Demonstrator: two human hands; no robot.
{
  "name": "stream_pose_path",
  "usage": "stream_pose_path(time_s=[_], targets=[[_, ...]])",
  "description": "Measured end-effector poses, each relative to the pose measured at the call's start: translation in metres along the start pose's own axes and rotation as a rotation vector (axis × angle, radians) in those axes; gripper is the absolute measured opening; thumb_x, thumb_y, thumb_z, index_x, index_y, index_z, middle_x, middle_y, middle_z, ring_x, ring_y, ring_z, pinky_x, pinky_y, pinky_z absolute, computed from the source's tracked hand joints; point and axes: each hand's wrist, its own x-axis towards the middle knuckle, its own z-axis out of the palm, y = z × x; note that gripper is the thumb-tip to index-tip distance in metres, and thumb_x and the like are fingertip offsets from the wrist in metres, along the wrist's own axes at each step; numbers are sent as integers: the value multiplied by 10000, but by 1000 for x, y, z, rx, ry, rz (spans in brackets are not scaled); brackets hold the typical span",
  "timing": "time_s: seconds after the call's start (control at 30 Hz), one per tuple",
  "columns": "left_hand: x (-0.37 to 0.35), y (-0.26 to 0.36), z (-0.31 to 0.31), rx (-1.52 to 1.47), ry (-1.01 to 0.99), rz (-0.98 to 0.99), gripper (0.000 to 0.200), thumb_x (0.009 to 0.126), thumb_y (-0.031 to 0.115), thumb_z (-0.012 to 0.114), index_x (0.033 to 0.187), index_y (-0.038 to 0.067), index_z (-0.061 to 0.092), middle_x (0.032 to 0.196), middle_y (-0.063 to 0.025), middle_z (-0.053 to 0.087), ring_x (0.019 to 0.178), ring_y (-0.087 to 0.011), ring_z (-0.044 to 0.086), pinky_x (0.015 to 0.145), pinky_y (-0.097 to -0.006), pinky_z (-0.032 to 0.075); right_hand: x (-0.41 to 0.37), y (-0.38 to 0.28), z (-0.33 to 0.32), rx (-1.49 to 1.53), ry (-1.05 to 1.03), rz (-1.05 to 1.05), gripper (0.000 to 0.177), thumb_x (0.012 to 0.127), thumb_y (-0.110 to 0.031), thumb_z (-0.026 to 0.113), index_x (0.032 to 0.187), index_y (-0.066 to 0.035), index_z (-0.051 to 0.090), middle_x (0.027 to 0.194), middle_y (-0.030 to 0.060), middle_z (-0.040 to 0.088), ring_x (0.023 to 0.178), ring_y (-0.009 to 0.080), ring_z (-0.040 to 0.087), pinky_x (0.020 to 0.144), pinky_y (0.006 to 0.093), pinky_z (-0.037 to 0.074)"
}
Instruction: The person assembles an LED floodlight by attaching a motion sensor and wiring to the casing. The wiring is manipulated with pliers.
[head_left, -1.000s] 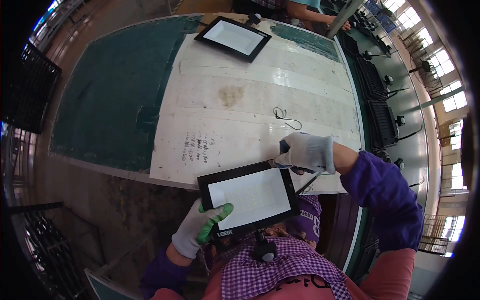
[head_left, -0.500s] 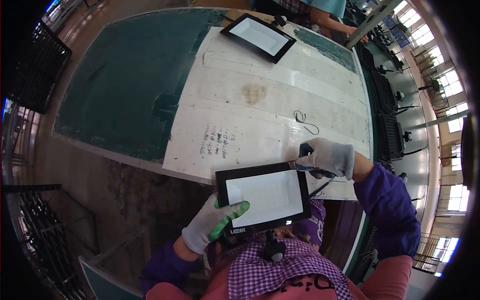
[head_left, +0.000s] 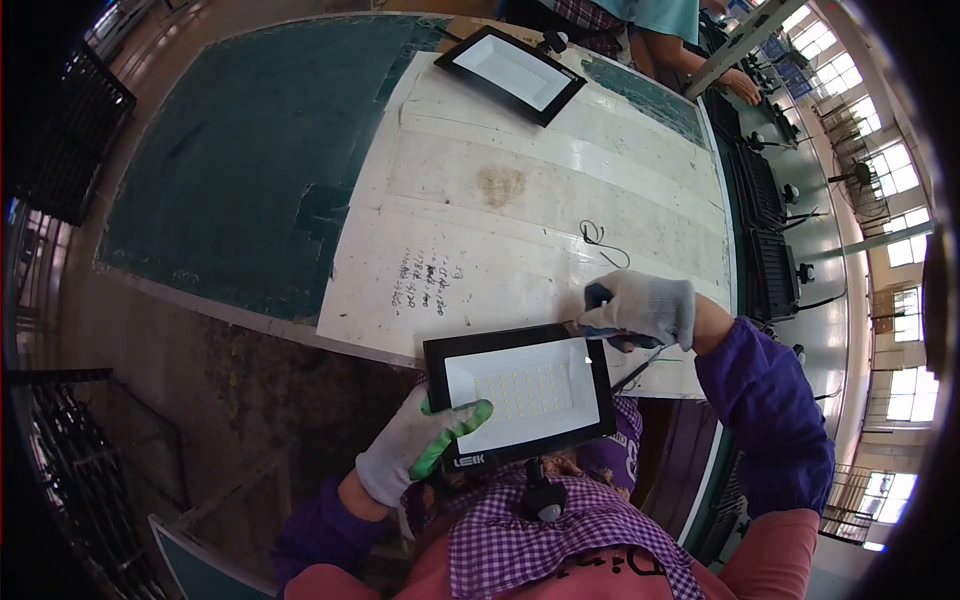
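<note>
A black-framed floodlight (head_left: 520, 390) with a white inner panel and rows of small yellowish LEDs is tilted at the table's near edge. My left hand (head_left: 420, 440), in a white glove with green fingertips, grips its left side, the thumb over the front. At the floodlight's upper right corner is my right hand (head_left: 640, 310), in a white and blue glove, its fingers closed around something I cannot make out. A round black sensor (head_left: 543, 500) hangs at the lower edge. Beside the right edge a dark cable (head_left: 635, 372) sticks out.
Another floodlight (head_left: 512, 75) lies at the table's far end. A thin looped wire (head_left: 603, 245) rests on the white table surface (head_left: 450, 190), near handwritten figures. On the right, several black lamps line a conveyor (head_left: 815, 240). A co-worker's arm (head_left: 690, 58) reaches over at the top.
The view has shifted slightly. Both my hands keep their places at the floodlight. The co-worker's hand has moved to the right, towards the conveyor.
</note>
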Motion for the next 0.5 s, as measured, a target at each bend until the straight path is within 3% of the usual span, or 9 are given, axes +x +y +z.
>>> stream_pose_path(time_s=[0.13, 0.23, 0.33, 0.43, 0.5], targets=[[0, 5, 1, -82, -85, 8, 387, 903, 79, 587, 1256, -58, 508, 1149, -99, 614, 1002, -136, 611, 888, -270, 496, 5, -16, 9, -90, 4, -48, 234, 871, -272, 654, 849, -39, 652, 594, 16, 592, 469, 87, 529, 418, 248, 393], [-1, 4, 1, -59, -28, -31, 385, 904, 82, 587, 1254, -58, 509, 1133, -93, 617, 995, -131, 612, 877, -267, 499, 3, -17, 13, -3, 8, -27, 241, 878, -275, 645, 818, -43, 635, 586, 15, 584, 468, 84, 521, 423, 243, 388], [1, 6, -1, -9, -115, 16, 380, 904, 89, 593, 1254, -41, 520, 1119, -77, 620, 979, -116, 610, 860, -259, 501, 4, -31, 25, 9, -10, -113, 246, 886, -271, 632, 781, -49, 619, 576, 9, 578, 466, 78, 518, 426, 239, 389], [-1, 5, 1, -4, -52, -21, 386, 910, 110, 603, 1264, -20, 521, 1111, -60, 621, 957, -98, 605, 840, -247, 501, 9, -57, 32, -82, -78, -93, 274, 897, -277, 589, 855, -14, 653, 571, 19, 574, 475, 99, 505, 450, 261, 384], [1, 2, -2, -5, -96, -11, 398, 913, 123, 610, 1275, -11, 512, 1112, -48, 619, 963, -94, 601, 837, -245, 498, 16, -66, 41, -57, -101, -134, 262, 899, -267, 613, 777, -35, 625, 560, -2, 576, 463, 78, 519, 428, 243, 393]])
